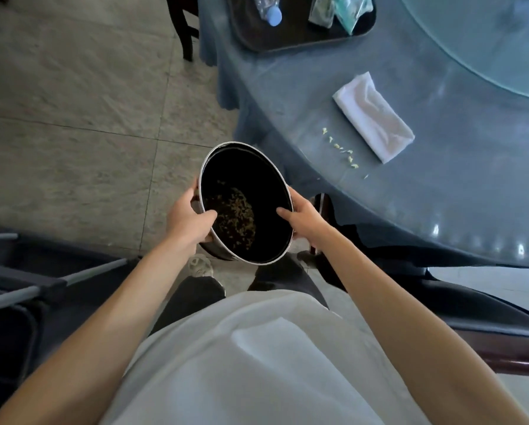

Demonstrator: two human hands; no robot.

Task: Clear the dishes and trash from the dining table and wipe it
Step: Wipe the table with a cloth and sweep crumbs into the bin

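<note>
The table [441, 185] is round, covered with a blue-grey cloth under a clear glossy sheet, and fills the upper right. A glass turntable [484, 41] sits further in, cut off by the top and right frame edges. The floor [73, 102] is grey stone tile with thin joint lines.

On the table, a folded white towel [373, 118] lies flat, apart from the rim. Small pale scraps [343, 148] are scattered just beside its near long side, between towel and table edge. A dark tray [303, 38] sits at the far rim, partly cut off at the top; it holds a plastic bottle [271, 10] with a blue cap and clear packets [340, 10] whose contents cannot be made out.

The bin [245, 204], round and dark with a pale metal rim, is held off the table, over the floor, just beside the table edge, and tilted toward the camera. Loose brownish debris lies inside; its nature is unclear. The left hand [189, 222] grips the left rim, thumb inside. The right hand [303, 222] grips the right rim, thumb inside. Outer fingers of both are hidden behind the wall.

A dark chair [183, 29] stands at top centre, partly cut off. Dark furniture with grey bars [27, 286] lies at the left. Open floor extends left of the bin.
</note>
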